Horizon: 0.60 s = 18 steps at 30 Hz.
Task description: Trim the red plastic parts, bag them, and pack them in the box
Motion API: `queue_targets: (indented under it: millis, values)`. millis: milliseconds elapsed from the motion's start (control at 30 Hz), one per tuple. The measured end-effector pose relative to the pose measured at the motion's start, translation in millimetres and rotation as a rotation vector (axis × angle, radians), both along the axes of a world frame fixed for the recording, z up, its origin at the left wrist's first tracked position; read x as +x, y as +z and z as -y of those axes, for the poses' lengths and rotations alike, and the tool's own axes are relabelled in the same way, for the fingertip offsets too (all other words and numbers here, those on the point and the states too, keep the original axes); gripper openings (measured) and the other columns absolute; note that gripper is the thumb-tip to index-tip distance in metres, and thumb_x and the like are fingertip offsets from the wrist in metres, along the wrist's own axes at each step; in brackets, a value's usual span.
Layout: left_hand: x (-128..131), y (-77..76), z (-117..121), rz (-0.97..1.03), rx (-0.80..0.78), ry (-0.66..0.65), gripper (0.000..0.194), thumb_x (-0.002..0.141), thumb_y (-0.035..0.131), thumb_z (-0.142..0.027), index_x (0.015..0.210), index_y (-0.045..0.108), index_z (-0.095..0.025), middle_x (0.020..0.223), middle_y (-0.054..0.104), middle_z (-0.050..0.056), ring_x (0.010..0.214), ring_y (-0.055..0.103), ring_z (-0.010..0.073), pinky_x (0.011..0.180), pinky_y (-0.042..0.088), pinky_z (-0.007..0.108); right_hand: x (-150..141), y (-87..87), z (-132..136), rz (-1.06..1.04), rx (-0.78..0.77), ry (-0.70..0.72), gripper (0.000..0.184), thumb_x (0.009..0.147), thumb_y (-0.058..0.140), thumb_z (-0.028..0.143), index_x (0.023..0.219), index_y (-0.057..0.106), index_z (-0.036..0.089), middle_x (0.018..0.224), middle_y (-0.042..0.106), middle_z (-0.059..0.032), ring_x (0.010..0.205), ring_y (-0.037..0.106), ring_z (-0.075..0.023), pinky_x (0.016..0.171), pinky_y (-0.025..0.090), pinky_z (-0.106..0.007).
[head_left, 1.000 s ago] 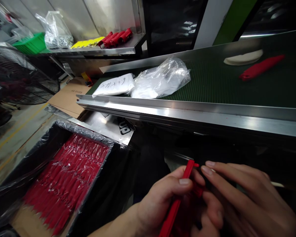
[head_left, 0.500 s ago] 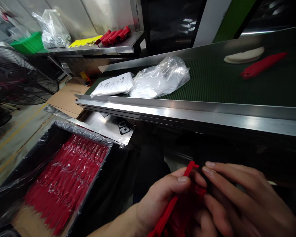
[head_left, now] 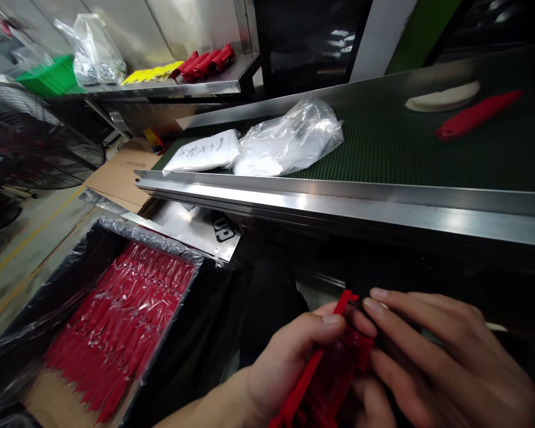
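Below the conveyor's edge, both of my hands close on one red plastic part [head_left: 321, 374]. My left hand [head_left: 289, 362] wraps its fingers and thumb round the long red strip. My right hand [head_left: 432, 368] pinches the part's upper end with its fingertips. The part's lower half is hidden between my palms. To my left, a black bin [head_left: 49, 309] lined with plastic film holds several bagged red parts [head_left: 116, 333] laid in rows.
A green conveyor belt [head_left: 383, 154] with a steel rail [head_left: 339, 199] runs across in front of me. On it lie a white packet [head_left: 205, 151], a clear plastic bag [head_left: 294, 139], a red part [head_left: 477, 114] and a white piece [head_left: 441, 98]. A fan [head_left: 31, 142] stands at left.
My hands stayed in place while the red part tilted and slid lower between my palms. The view shifted slightly.
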<state>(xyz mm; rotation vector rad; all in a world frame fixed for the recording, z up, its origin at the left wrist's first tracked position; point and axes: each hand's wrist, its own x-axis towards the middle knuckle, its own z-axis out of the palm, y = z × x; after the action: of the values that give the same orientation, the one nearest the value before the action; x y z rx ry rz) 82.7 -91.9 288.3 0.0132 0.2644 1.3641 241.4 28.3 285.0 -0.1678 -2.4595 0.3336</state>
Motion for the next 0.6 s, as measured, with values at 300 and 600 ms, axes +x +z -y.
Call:
queue_targets:
  millis: [300, 600]
  values:
    - [0, -0.2, -2, -0.079, 0.043, -0.073, 0.038, 0.088, 0.042, -0.047, 0.106, 0.051, -0.015, 0.06, 0.06, 0.004, 0.045, 0.055, 0.0153, 0.052, 0.037, 0.022, 2, -2.3, -1, 0.0, 0.021, -0.041, 0.053, 0.089, 0.052, 0.01, 0.141, 0.05, 0.017, 0.131, 0.056, -0.0142, 0.114, 0.056, -0.0309, 0.091, 0.044, -0.044]
    - [-5, -23.3, -9, -0.203, 0.113, -0.426, 0.076, 0.072, 0.036, -0.077, 0.091, 0.065, -0.009, 0.065, 0.061, 0.008, 0.048, 0.056, 0.0157, 0.045, 0.044, 0.023, 4, -11.9, 3, -0.027, 0.04, -0.2, 0.052, 0.093, 0.051, 0.015, 0.144, 0.046, 0.025, 0.125, 0.061, -0.0121, 0.108, 0.058, -0.0326, 0.089, 0.041, -0.048]
